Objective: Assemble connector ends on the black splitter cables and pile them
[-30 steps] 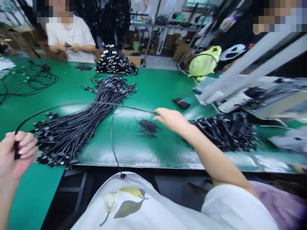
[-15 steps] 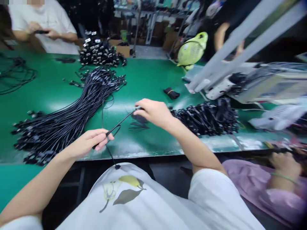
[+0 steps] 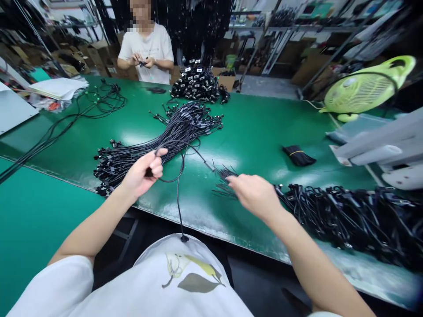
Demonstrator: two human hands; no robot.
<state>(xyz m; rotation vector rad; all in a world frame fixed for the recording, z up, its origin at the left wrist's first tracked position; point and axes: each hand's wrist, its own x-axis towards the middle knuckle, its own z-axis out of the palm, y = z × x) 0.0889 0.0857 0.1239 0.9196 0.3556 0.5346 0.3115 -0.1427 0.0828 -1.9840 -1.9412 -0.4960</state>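
Note:
My left hand (image 3: pixel 143 171) is closed around a black cable (image 3: pixel 183 167), at the front of a big bundle of black cables (image 3: pixel 165 138). The held cable curves right out of the fist. A strand hangs over the table edge to a black connector (image 3: pixel 184 238) against my shirt. My right hand (image 3: pixel 254 193) has its fingertips together at a small pile of thin black wire ties (image 3: pixel 226 174); whatever lies between them is hidden. One cable end (image 3: pixel 207 166) lies just left of these ties.
Folded black cables (image 3: pixel 343 215) lie in a row on the right of the green table (image 3: pixel 257 127). A banded black bundle (image 3: pixel 298 155), a green fan (image 3: pixel 363 88) and a heap of connectors (image 3: pixel 196 81) stand farther back. Across the table a person (image 3: pixel 147 48) handles a small black item.
My right hand has let go of the stretched cable and come down to the wire ties. My left hand still grips the cable. The view has swung left.

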